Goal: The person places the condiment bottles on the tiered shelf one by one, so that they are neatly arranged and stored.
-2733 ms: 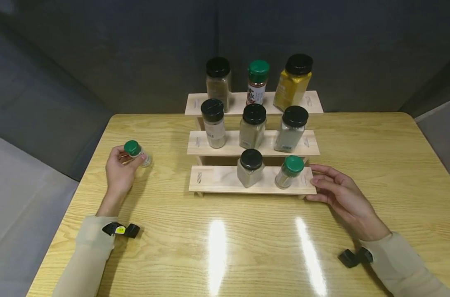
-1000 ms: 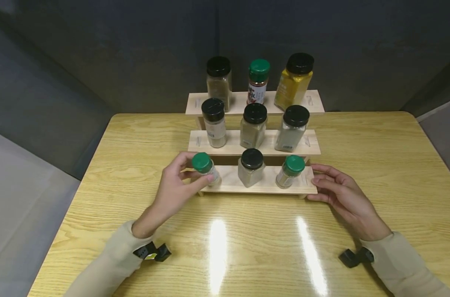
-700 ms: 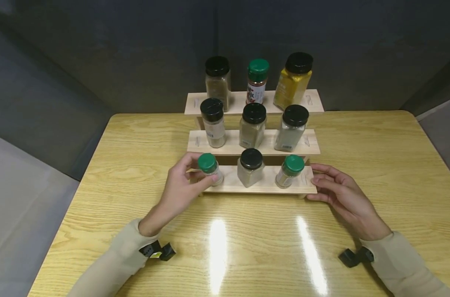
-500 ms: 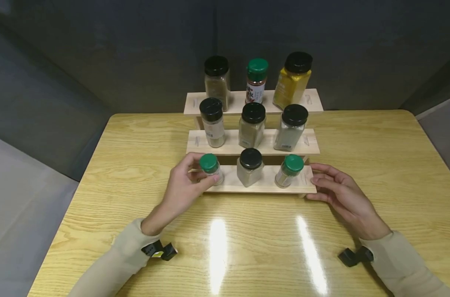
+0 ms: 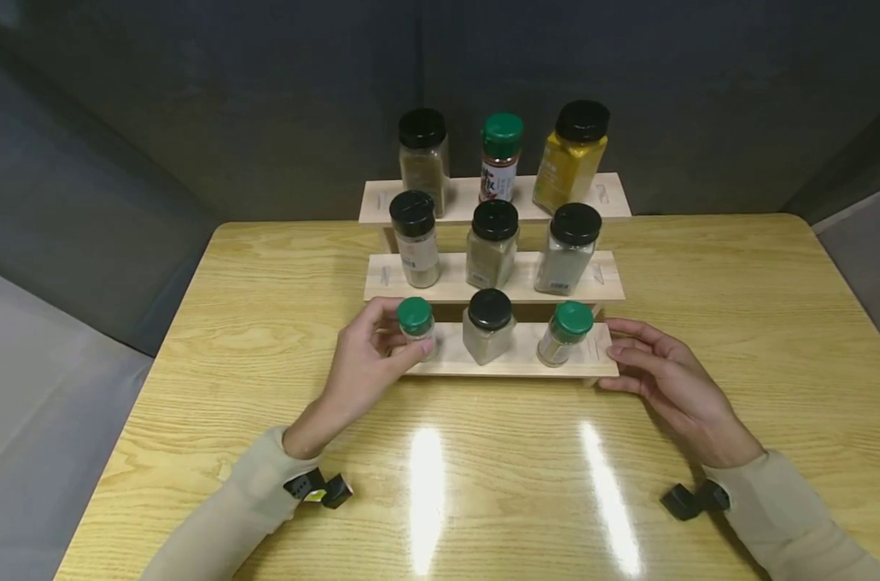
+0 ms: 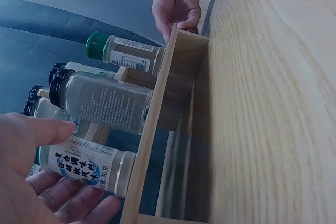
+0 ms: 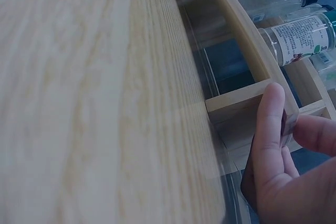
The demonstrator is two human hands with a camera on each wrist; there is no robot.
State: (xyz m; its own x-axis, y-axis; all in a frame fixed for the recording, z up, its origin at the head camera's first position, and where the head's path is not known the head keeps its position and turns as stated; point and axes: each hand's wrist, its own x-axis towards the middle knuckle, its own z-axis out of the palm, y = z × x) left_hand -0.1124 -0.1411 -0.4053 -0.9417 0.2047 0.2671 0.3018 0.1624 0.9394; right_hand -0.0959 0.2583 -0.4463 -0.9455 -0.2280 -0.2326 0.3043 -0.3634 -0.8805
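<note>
Green-capped small jar — gripped by the left hand, thumb and fingers curled round its body; it stands upright at the left end of the near, lowest step of the wooden rack, its base apparently on the board, though contact cannot be confirmed. Its label, seen from the left wrist, carries blue Chinese characters and what looks like "30" with a unit; the rest is too small to read.

Progress, as judged: with this jar in, each of the three steps holds three jars, so filling looks all but finished — only letting go remains, and nothing stands loose on the table.

Near step, continuing right: square jar with black cap, pale powder, no label readable; second green-capped jar, small printed label and barcode, illegible.

Middle step: three black-capped jars, grey to tan contents, small labels unreadable.

Far step: black-capped jar of brownish spice; green-capped bottle with red-and-white label, large dark characters, not legible; black-capped jar of yellow powder, label indistinct.

Right hand — fingers relaxed and nearly straight, resting against the right end of the near step, thumb pressed on the end piece; it clasps nothing.
</note>
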